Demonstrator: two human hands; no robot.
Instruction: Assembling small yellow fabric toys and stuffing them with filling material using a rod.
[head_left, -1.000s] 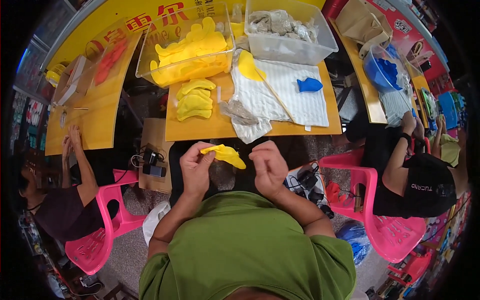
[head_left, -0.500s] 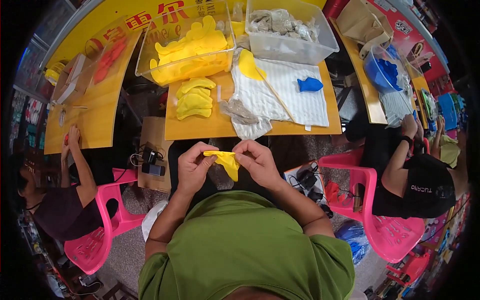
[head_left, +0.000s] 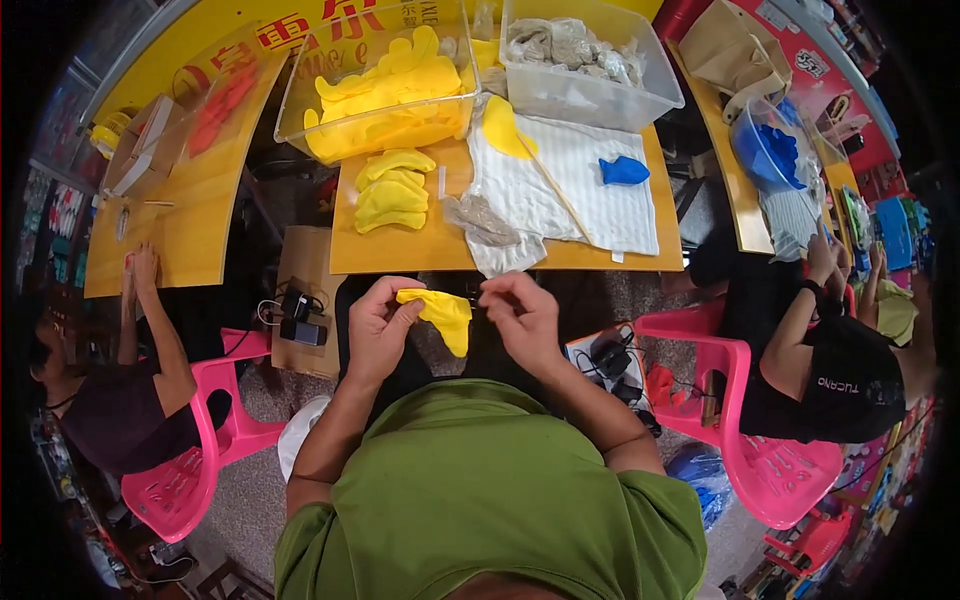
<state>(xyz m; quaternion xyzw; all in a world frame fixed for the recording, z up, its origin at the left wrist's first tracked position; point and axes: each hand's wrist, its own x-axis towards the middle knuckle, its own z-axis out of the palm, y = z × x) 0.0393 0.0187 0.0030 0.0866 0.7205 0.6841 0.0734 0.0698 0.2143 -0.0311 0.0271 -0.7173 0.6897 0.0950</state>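
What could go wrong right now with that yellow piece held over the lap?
The yellow fabric piece hangs off the table edge, pinched between the left hand and right hand; it might drop to the floor. Reaching forward may nudge the stacked yellow pieces or the grey stuffing clump near that edge.

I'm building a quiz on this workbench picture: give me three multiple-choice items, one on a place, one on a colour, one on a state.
1. Where does the blue fish-shaped piece lie?
A. on the white cloth
B. in a clear bin
C. on the floor

2. What colour is the soft piece between the hands?
A. red
B. yellow
C. grey

3. How is that piece held?
A. by the left hand alone
B. by the right hand alone
C. by both hands

Answers: 1 A, it rests on the cloth spread over the table; 2 B, it is plain yellow; 3 C, fingers of each hand pinch one end.
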